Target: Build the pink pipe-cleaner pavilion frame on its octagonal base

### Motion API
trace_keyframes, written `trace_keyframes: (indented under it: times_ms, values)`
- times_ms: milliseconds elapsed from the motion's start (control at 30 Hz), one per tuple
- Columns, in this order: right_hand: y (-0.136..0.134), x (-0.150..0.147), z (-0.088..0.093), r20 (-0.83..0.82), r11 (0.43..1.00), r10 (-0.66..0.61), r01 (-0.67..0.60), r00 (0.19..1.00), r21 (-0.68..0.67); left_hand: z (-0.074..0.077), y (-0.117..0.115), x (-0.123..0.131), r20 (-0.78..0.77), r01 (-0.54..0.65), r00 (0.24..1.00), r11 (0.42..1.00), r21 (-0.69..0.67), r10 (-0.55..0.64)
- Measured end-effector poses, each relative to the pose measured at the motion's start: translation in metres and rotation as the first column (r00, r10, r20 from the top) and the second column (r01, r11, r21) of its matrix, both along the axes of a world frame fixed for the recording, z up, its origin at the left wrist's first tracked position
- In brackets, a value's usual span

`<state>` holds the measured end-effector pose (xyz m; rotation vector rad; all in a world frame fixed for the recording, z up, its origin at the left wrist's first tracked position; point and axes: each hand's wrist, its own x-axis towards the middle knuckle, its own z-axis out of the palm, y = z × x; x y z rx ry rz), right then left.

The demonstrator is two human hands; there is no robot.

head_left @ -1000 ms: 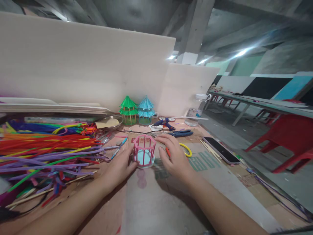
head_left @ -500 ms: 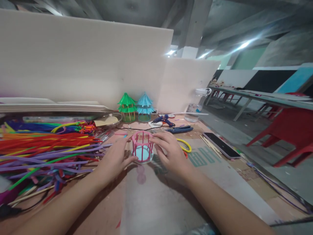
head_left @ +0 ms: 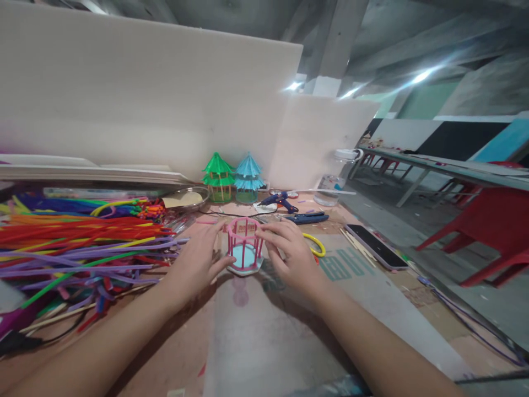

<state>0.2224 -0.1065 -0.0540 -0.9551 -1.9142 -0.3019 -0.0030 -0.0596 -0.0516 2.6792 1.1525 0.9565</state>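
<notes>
A small pink model pavilion frame (head_left: 244, 242) stands upright on the translucent sheet in front of me. It has thin posts, a ring on top and a light blue floor. My left hand (head_left: 199, 256) is at its left side, with the thumb against the lower edge and the index finger by the upper ring. From the right, my right hand (head_left: 289, 251) has its fingertips on the upper ring and a post. Both hands grip it lightly, fingers curved. The contact behind the frame is hidden.
Behind stand a green model pavilion (head_left: 217, 177) and a blue one (head_left: 248, 177). A glue gun (head_left: 281, 200), blue pliers (head_left: 309, 218), yellow-handled scissors (head_left: 314, 245) and a phone (head_left: 376, 246) lie beyond and right. Colourful pipe cleaners (head_left: 82, 248) pile at left; a water bottle (head_left: 334, 176) stands far right.
The view has shifted slightly, so the scene sits a little further right. The pink frame looks slightly turned between my hands, which keep nearly the same pose.
</notes>
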Motion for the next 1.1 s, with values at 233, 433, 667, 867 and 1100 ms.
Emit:
trace_keyframes:
  times_ms: [233,433,667,867,1100]
  values:
    - [0.0,0.0,0.003,-0.095,0.999,-0.001,-0.002,0.996,-0.035,0.01,-0.01,0.007,0.074,-0.008,0.997,0.997,0.071,0.003]
    - [-0.007,-0.008,0.007,-0.192,0.989,0.108,-0.126,0.975,-0.081,0.009,-0.022,0.018,0.14,0.066,0.988,0.996,-0.054,-0.058]
    - [-0.008,-0.007,0.013,-0.597,0.951,-0.084,-0.114,0.798,-0.287,0.006,-0.02,0.015,0.127,0.08,0.989,0.995,-0.062,-0.071]
    - [-0.001,0.005,0.016,-0.636,0.913,-0.243,-0.048,0.733,-0.405,0.0,-0.011,0.007,0.091,0.022,0.996,1.0,0.019,-0.024]
    - [-0.005,-0.005,0.016,-0.536,0.891,-0.189,-0.086,0.823,-0.446,0.007,-0.012,0.002,0.035,0.027,0.999,0.99,0.14,-0.032]
